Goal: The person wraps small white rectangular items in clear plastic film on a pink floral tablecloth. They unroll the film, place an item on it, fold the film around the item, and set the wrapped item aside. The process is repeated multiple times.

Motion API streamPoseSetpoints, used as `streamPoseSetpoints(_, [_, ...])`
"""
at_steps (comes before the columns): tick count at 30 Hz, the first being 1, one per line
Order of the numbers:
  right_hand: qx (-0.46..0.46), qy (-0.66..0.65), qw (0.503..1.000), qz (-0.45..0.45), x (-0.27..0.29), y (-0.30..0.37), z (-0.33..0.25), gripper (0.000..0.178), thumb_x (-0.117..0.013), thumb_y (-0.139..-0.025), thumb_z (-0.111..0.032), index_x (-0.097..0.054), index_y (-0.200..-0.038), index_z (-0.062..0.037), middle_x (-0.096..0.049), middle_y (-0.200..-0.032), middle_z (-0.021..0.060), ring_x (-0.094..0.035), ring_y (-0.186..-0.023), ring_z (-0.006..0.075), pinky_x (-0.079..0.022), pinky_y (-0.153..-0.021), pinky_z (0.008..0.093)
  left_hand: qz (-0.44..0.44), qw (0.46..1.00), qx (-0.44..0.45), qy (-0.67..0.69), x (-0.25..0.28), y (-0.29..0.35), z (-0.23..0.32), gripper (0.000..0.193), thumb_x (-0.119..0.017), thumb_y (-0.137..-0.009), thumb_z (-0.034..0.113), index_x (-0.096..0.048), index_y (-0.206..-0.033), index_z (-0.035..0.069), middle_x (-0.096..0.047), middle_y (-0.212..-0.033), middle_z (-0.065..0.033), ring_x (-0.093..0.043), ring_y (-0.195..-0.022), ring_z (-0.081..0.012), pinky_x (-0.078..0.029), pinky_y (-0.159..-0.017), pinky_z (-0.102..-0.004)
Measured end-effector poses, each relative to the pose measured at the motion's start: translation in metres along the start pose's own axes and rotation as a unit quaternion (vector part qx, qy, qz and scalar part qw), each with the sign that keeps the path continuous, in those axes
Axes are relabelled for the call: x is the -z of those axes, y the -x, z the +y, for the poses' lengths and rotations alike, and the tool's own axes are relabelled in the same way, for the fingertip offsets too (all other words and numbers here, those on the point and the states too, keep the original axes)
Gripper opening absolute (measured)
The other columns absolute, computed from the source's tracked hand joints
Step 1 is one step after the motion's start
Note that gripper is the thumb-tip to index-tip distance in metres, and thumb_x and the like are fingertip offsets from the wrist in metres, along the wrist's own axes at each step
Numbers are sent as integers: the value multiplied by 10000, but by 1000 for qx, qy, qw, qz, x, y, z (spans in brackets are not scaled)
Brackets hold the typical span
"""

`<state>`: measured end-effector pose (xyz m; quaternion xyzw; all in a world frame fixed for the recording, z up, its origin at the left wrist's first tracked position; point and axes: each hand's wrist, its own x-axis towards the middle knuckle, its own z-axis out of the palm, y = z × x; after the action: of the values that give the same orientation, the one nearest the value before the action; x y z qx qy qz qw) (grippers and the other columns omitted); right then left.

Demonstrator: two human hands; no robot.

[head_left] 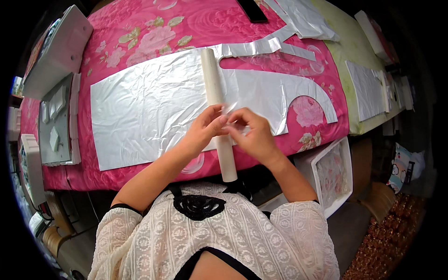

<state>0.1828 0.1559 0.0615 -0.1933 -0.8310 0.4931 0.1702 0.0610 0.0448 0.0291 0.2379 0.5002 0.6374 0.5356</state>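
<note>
Lying across the silver-white plastic apron (154, 105), the cream tube (212, 77) is the likeliest source of trouble: it is round, nothing visible wedges it, and its near end reaches about the front edge of the worktop (242, 23), so a knock from a forearm could set it rolling or tip it off. Above the tube, the left hand (206, 125) and right hand (254, 134) are close together, fingers curled and fingertips almost meeting around a small translucent scrap (231, 108); blur hides what it is and whether each hand grips it. It could slip or stick to a finger if pinched too lightly. The apron itself, spread on the flowered cloth, looks thin and wrinkled; dragging the tube might pucker or tear it, most likely by the curved cut-outs. Its narrow strap (252, 49) could snag with the strip beside it.
</note>
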Motion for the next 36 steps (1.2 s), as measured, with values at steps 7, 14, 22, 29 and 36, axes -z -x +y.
streamPoseSetpoints(7, [131, 161, 978, 15, -43, 40, -32, 368, -727, -737, -253, -549, -965, -24, -602, -1007, 125, -587, -903, 301, -480, -708, 396, 57, 979, 153, -118, 120, 35, 43, 182, -626, -863, 210, -629, -914, 35, -676, -820, -71, -656, -774, -147, -503, -659, -270])
streamPoseSetpoints(14, [-245, 333, 901, -133, -41, 65, -18, 513, -701, -701, -495, -566, -830, -17, -628, -723, 164, -625, -686, 329, -479, -590, 413, 168, 952, 187, -173, 219, 81, 65, 126, -626, -826, 163, -613, -874, 48, -648, -781, -52, -627, -704, -132, -488, -641, -262])
streamPoseSetpoints(22, [-266, 245, 927, -103, -34, 68, -5, 466, -667, -732, -415, -615, -835, 37, -639, -736, 218, -639, -704, 357, -500, -653, 417, 153, 914, 236, -291, 254, 82, 79, 130, -596, -770, 63, -629, -890, 23, -648, -795, -51, -593, -667, -107, -467, -626, -232])
streamPoseSetpoints(29, [-261, 255, 925, -106, -32, 66, -6, 458, -666, -731, -411, -619, -826, 35, -636, -735, 223, -636, -713, 363, -498, -661, 423, 292, 641, -50, -708, 234, 91, 96, 320, -519, -715, -85, -591, -1008, 22, -633, -997, -135, -599, -925, -320, -473, -812, -369])
streamPoseSetpoints(36, [-261, 249, 925, -119, -32, 65, -5, 444, -672, -730, -402, -622, -841, 25, -638, -738, 216, -636, -714, 362, -497, -658, 424, 94, 774, -265, -567, 55, 13, -1, 546, -545, -773, -12, -404, -1301, 6, -367, -1394, -165, -363, -1276, -345, -336, -1039, -411])
